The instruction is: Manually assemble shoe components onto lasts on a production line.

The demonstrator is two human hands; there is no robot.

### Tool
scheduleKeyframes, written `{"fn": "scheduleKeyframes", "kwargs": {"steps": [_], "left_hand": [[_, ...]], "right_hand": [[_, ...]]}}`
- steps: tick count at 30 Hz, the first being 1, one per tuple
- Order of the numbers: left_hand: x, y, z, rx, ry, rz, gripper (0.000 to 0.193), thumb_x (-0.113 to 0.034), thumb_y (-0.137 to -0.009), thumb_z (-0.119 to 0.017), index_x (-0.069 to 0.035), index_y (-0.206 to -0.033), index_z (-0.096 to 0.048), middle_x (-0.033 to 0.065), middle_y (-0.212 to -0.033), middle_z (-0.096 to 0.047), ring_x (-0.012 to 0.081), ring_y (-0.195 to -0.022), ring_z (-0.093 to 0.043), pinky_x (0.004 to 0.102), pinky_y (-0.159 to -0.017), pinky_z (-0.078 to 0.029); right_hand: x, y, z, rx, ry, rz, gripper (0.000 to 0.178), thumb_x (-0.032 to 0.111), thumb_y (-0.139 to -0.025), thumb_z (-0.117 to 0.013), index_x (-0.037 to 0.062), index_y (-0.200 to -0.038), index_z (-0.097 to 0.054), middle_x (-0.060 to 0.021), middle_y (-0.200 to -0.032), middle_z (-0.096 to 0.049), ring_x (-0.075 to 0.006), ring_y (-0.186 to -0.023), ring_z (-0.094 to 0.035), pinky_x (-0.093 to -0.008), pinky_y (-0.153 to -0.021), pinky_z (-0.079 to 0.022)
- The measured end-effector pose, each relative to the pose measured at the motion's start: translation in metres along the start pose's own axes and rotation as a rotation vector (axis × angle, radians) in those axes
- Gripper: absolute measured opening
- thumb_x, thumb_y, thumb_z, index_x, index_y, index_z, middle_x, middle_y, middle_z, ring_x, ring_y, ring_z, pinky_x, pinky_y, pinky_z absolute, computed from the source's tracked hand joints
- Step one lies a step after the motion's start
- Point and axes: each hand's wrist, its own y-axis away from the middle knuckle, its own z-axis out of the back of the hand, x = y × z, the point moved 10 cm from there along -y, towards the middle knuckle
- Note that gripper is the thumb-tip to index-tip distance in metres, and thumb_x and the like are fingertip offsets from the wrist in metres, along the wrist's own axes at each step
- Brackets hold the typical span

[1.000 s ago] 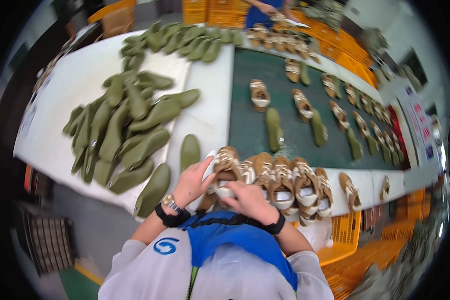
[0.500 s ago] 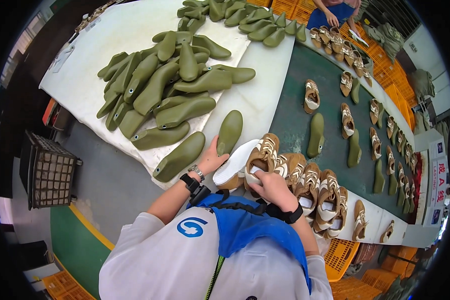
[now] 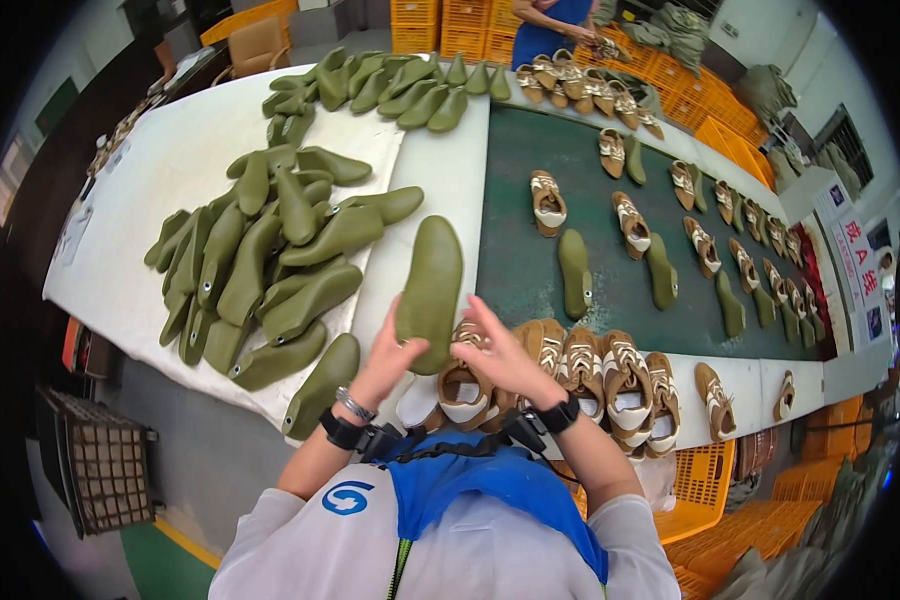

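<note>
Your left hand (image 3: 385, 355) grips the olive shoe last (image 3: 430, 290) at centre frame, tilted sole-up over the white surface (image 3: 440, 180); your right hand (image 3: 495, 350) pinches its heel above the tan shoe (image 3: 465, 385), steadying it.

Two hands are counted, the left hand (image 3: 388, 358) and the right hand (image 3: 497, 352), with one olive-green shoe last (image 3: 430, 280) held between them. About twenty loose lasts are heaped in the near pile (image 3: 260, 265) on the white tabletop (image 3: 160, 170), roughly a dozen more are ranged in the far row (image 3: 390, 85), and four single lasts (image 3: 574, 272) are counted on the green belt (image 3: 520, 190). Six lasted tan-and-white shoes are packed in the near cluster (image 3: 590, 375), two more (image 3: 715, 400) are set apart to its right, and an exact count of the shoes (image 3: 548, 200) spread along the belt cannot be made.
</note>
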Motion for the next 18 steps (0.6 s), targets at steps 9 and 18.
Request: {"fn": "scheduleKeyframes", "kwargs": {"steps": [9, 18], "left_hand": [[-0.046, -0.020, -0.089, 0.330, -0.869, -0.495, 0.090, -0.027, -0.074, -0.073, 0.005, -0.142, -0.024, 0.0285, -0.148, -0.019, 0.0413, -0.139, -0.019, 0.0427, -0.112, -0.023], [0.011, 0.019, 0.107, 0.097, -1.364, -0.110, 0.057, -0.021, -0.075, -0.069, -0.002, -0.125, -0.049, 0.0196, -0.124, -0.054, 0.0376, -0.116, -0.049, 0.0434, -0.102, -0.037]], "right_hand": [[-0.058, -0.043, 0.048, -0.257, -0.859, -0.346, 0.094, 0.013, -0.079, -0.067, 0.0141, -0.150, -0.004, -0.0107, -0.117, -0.052, -0.0222, -0.105, -0.054, -0.0392, -0.087, -0.047], [-0.163, -0.122, 0.143, -0.335, -0.225, -0.576, 0.101, 0.023, -0.073, -0.069, 0.0061, -0.148, -0.003, -0.0157, -0.126, -0.050, -0.0269, -0.107, -0.054, -0.0404, -0.089, -0.046]]}}
